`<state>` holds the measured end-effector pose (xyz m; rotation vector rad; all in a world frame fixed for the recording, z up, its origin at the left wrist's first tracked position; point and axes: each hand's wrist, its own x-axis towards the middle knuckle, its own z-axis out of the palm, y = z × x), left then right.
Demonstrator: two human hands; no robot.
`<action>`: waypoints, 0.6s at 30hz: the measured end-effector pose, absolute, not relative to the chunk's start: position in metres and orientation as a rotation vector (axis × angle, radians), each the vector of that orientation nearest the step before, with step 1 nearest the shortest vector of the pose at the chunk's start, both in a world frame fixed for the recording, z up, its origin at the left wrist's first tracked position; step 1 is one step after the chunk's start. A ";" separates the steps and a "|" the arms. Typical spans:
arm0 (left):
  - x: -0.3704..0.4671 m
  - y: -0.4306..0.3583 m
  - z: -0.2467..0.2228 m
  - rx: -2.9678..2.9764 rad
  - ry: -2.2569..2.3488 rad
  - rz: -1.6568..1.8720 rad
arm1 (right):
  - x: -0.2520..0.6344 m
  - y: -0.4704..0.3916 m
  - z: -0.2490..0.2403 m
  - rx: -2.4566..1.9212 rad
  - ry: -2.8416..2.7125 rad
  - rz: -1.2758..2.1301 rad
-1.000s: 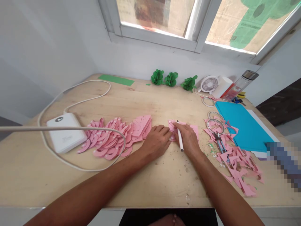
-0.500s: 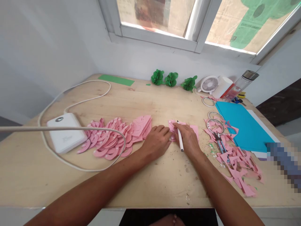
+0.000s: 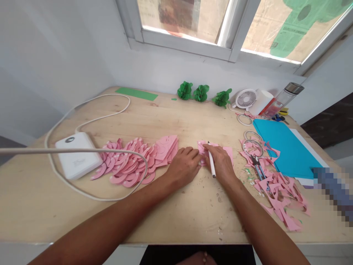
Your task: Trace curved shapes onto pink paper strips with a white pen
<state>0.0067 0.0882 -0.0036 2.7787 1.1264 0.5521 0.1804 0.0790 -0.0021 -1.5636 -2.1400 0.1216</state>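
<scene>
A white pen with dark ends (image 3: 211, 162) slants along the thumb side of my right hand (image 3: 222, 162), whose fingers are closed on it. Under and around that hand lies a piece of pink paper (image 3: 228, 151), partly hidden by it. My left hand (image 3: 185, 163) rests on the table with bent fingers held together, its fingertips pinning the paper's left edge. Just left of it is a stack of pink paper pieces with drawn outlines (image 3: 167, 147). Beyond that spreads a pile of curved pink paper cut-outs (image 3: 132, 162).
A white power bank (image 3: 78, 158) with a looping cable stands at left. Right are scissors (image 3: 259, 171), pink scraps (image 3: 286, 198), tape rolls (image 3: 253, 148) and blue sheets (image 3: 289, 151). Green paper pieces (image 3: 200, 93), a small fan (image 3: 245, 99) and a bottle (image 3: 285, 97) line the back.
</scene>
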 end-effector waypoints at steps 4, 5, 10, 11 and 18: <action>0.007 0.088 -0.003 2.777 1.127 0.565 | 0.181 0.080 -0.002 -1.570 -2.140 0.109; 0.007 0.088 -0.003 2.777 1.126 0.565 | 0.181 0.080 -0.003 -1.567 -2.141 0.105; 0.007 0.088 -0.003 2.777 1.126 0.563 | 0.180 0.080 -0.003 -1.562 -2.138 0.103; 0.007 0.088 -0.003 2.777 1.127 0.565 | 0.180 0.080 -0.003 -1.564 -2.134 0.107; 0.007 0.088 -0.003 2.770 1.125 0.549 | 0.180 0.080 -0.002 -1.554 -2.136 0.135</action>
